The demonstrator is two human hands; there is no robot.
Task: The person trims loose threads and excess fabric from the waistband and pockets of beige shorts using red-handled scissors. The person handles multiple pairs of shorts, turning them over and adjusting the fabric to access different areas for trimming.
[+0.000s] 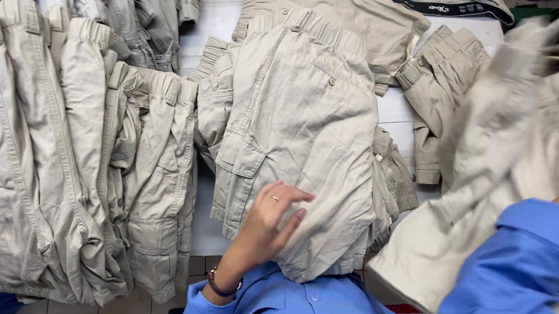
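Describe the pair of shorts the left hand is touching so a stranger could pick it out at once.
Start at the white table covered in beige garments. Right of the overlapping row of shorts hanging over its near edge lies one pair of beige cargo shorts, centred and on top. Unlike its bunched neighbours it is spread flat, elastic waistband away from the person, flap pocket showing, with the left hand, wearing a ring, on its lower hem.

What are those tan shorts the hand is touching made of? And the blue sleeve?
The tan shorts look like woven cotton, matte and creased. The left hand rests on them. The blue sleeve looks like smooth, thin shirt cloth, likely cotton or a blend.
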